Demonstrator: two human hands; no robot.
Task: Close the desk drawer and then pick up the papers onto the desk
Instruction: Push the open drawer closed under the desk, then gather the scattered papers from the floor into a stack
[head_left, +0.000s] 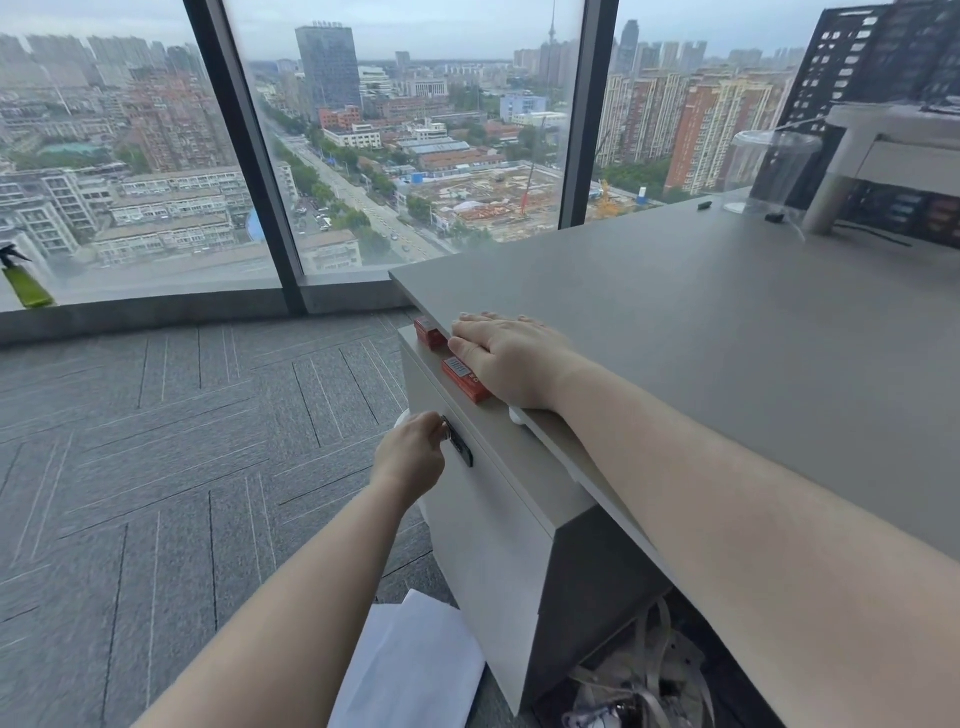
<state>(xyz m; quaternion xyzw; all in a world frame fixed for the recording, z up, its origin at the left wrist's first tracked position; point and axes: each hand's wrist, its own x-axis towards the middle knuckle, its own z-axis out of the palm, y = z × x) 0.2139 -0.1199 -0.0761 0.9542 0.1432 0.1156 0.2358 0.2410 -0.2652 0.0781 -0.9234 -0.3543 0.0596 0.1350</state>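
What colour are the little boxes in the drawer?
Red. The little boxes peek out of the open drawer beside the right hand, seen in the head view.

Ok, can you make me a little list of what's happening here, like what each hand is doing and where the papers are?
left hand: at the dark handle on the front of the drawer
right hand: flat, palm down, on the edge of the desk
drawer: still a little open, red boxes show in the gap
papers: white sheets on the carpet, beside the drawer unit
on the desk: clear plastic cup, white stand
under the desk: a bag
behind: big window, city view
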